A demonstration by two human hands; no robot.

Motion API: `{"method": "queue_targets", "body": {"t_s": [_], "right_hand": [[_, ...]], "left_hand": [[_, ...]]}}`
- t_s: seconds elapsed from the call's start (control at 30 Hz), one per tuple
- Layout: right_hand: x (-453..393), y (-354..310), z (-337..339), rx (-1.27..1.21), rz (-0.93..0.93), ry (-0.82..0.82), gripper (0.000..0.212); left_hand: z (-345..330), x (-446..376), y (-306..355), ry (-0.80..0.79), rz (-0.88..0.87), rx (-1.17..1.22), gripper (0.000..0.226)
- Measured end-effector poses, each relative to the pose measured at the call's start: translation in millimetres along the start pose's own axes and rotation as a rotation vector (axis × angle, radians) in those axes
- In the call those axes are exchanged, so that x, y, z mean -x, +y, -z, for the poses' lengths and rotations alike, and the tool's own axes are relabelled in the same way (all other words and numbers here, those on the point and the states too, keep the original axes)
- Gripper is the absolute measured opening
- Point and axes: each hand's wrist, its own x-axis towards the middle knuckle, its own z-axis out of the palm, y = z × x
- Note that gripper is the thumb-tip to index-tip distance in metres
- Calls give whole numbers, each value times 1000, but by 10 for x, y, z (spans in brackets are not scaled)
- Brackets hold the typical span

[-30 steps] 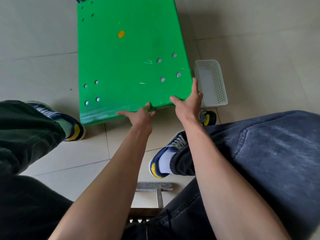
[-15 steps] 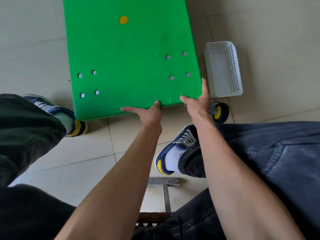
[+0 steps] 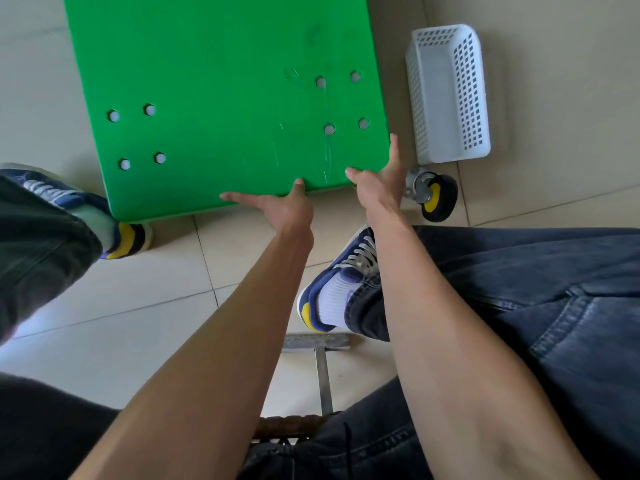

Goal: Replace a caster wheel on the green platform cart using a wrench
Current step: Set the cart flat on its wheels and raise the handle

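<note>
Both hands hold the near edge of the green platform cart (image 3: 221, 98), which lies flat over the tiled floor (image 3: 114, 299) with its deck facing up. The left hand (image 3: 282, 206) sits at the middle of that near edge, index finger stretched leftward along the rim and thumb tip resting on the deck's top; whether the other fingers curl beneath the edge cannot be told. The right hand (image 3: 379, 181) wraps the near right corner, its thumb lying on the deck top and one finger pointing up along the right edge, the remaining fingers hidden under the corner. Two clusters of four hex bolt heads show in the deck: one group (image 3: 341, 102) near the right corner, just above the right hand, and another (image 3: 136, 136) toward the near left corner. A loose caster wheel (image 3: 431, 195), black with a yellow hub and a metal fork, lies on the floor just beside the right hand, off the cart's near right corner. A white perforated plastic basket (image 3: 450, 95) lies on its side along the cart's right edge, close to the caster. The person's blue and yellow sneakers rest on the floor, one (image 3: 121, 233) tucked by the near left corner, the other (image 3: 341, 282) between the forearms below the near edge. A grey metal stool foot (image 3: 317, 342) shows lower down.
</note>
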Motion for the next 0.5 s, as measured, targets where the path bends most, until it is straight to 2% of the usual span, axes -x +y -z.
{"method": "queue_targets", "body": {"t_s": [0.13,0.27,0.37,0.5], "right_hand": [[51,57,-121,264,86,3,83],[116,245,-233,580,296,69,62],[119,375,-282,794,419,106,58],[104,492,-275,878,488,90,59]], "left_hand": [[-23,22,-22,22,-24,-22,136],[21,36,-49,-3,-55,-32,137],[163,72,-65,-81,-85,-23,126],[445,153,-5,-93,-124,-95,108]]}}
